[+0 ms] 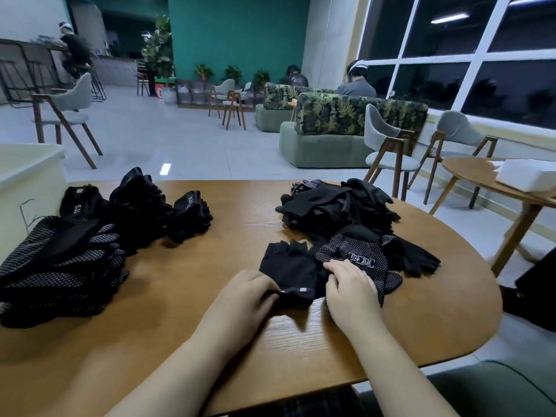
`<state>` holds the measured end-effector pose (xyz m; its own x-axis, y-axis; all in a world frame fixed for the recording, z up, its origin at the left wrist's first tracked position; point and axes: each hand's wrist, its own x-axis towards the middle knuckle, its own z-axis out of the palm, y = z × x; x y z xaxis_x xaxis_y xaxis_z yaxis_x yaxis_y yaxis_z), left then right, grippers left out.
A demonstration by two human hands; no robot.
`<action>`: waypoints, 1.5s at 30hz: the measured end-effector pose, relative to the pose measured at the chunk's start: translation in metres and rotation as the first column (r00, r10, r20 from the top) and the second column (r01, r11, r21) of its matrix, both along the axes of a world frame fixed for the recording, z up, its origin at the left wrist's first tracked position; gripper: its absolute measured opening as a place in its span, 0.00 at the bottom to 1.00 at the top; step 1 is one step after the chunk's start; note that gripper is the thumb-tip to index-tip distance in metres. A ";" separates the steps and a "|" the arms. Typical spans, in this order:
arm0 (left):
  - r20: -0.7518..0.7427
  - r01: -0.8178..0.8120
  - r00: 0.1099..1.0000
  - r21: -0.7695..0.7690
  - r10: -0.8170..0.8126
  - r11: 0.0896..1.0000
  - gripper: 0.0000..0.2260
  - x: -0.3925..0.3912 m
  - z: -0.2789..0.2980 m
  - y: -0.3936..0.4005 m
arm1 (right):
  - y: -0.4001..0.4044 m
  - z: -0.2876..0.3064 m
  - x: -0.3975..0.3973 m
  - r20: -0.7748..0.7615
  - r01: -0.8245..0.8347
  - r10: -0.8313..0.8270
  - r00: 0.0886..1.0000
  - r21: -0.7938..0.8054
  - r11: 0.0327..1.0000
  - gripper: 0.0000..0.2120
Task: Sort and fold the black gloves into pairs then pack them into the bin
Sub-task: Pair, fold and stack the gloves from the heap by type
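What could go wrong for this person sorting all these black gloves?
1. The left hand grips a plain fingerless glove while the right hand rests on a dotted glove; being all black, mismatched pairs seem possible.
2. The unsorted heap lies right behind, so a loose glove may get dragged along.
3. The dotted stack overhangs the table edge and might slide off.

Beyond hands: pale tiled floor (168, 136) with small bright light reflection. Teal wall (237, 34) far ahead, potted plants (204, 71) along its base. Leaf-print green sofas (346, 127) ahead and right, two people seated behind them. Grey wood-legged chairs (388, 149) right of sofas, another far left. Large white-framed window (469, 55) upper right, dark outside, ceiling lamp mirrored in glass. Small round side table (481, 176) at right.
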<state>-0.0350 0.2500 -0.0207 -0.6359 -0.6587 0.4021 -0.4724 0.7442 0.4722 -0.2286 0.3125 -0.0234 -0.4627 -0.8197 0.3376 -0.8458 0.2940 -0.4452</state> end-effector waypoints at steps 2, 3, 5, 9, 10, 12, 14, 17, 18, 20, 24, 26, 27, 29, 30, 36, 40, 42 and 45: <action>-0.008 -0.062 0.998 0.031 0.062 0.998 0.03 0.016 0.001 0.000 | 0.001 0.000 0.000 -0.003 -0.008 0.008 1.000 0.014 1.000 0.17; -0.010 -0.089 0.996 0.040 0.089 0.995 0.04 0.023 0.001 0.000 | 0.001 0.001 0.000 -0.010 -0.013 0.013 1.000 0.021 1.000 0.17; -0.011 -0.125 0.992 0.039 0.125 0.991 0.05 0.036 0.000 0.003 | 0.001 0.000 0.001 -0.038 -0.020 0.021 0.999 0.034 0.999 0.17; 0.130 -0.239 0.959 -0.098 0.250 0.966 0.20 0.039 -0.005 0.012 | -0.001 -0.001 0.006 -0.062 -0.052 0.051 0.997 -0.014 0.999 0.15; 0.150 -0.249 0.950 -0.173 0.275 0.953 0.24 0.036 -0.006 0.012 | -0.002 -0.002 0.008 -0.069 -0.073 0.070 0.995 -0.041 0.997 0.15; 0.150 -0.207 0.956 -0.266 0.252 0.942 0.25 0.028 -0.004 0.011 | -0.005 -0.003 0.012 -0.081 -0.114 0.107 0.991 -0.084 0.990 0.16; 0.146 -0.114 0.975 -0.333 0.170 0.936 0.22 0.020 -0.002 0.007 | -0.006 -0.004 0.014 -0.103 -0.149 0.137 0.985 -0.113 0.982 0.15; 0.193 0.031 0.980 -0.375 0.045 0.927 0.16 0.014 0.001 0.004 | -0.006 -0.004 0.015 -0.124 -0.187 0.172 0.977 -0.128 0.974 0.13; 0.202 0.063 0.979 -0.387 0.018 0.920 0.16 0.012 0.001 0.002 | -0.006 -0.003 0.016 -0.124 -0.191 0.176 0.977 -0.129 0.973 0.13; 0.221 0.101 0.975 -0.388 -0.014 0.916 0.24 0.010 0.000 0.000 | -0.006 -0.003 0.016 -0.120 -0.197 0.181 0.976 -0.138 0.971 0.12; 0.194 0.074 0.981 -0.374 0.000 0.924 0.28 0.009 0.003 0.000 | -0.005 -0.002 0.015 -0.083 -0.190 0.179 0.980 -0.152 0.970 0.13; 0.091 0.025 0.996 -0.250 -0.003 0.968 0.24 0.013 0.009 0.001 | -0.005 -0.001 0.015 -0.070 -0.188 0.180 0.981 -0.135 0.973 0.14; 0.005 0.001 1.000 -0.148 -0.001 0.989 0.24 0.016 0.010 0.001 | -0.004 0.000 0.015 -0.069 -0.189 0.182 0.981 -0.122 0.974 0.15; -0.188 -0.032 0.981 0.033 0.038 0.999 0.24 0.019 0.015 0.001 | -0.005 0.000 0.015 -0.075 -0.193 0.186 0.980 -0.099 0.976 0.16; -0.301 -0.049 0.951 0.098 0.076 0.994 0.25 0.021 0.018 0.001 | -0.005 0.000 0.014 -0.075 -0.195 0.188 0.979 -0.087 0.977 0.16; -0.537 -0.129 0.791 0.322 0.293 0.938 0.19 0.034 0.016 0.003 | -0.003 -0.001 0.013 -0.069 -0.208 0.202 0.977 -0.078 0.975 0.11; -0.429 -0.292 0.784 0.384 0.449 0.876 0.16 0.052 0.003 0.006 | -0.003 0.001 0.013 -0.066 -0.215 0.210 0.975 -0.062 0.975 0.10; -0.384 -0.341 0.779 0.404 0.496 0.849 0.13 0.061 0.002 0.007 | -0.003 0.001 0.013 -0.067 -0.218 0.214 0.974 -0.056 0.974 0.10; -0.285 -0.426 0.811 0.310 0.510 0.850 0.13 0.073 0.003 0.011 | -0.003 0.001 0.013 -0.064 -0.211 0.207 0.976 -0.057 0.976 0.10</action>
<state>0.0377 0.2608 -0.0172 -0.0741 -0.9369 0.3418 -0.5107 0.3300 0.7939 -0.2157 0.3094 -0.0224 -0.2613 -0.8726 0.4127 -0.9104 0.0808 -0.4057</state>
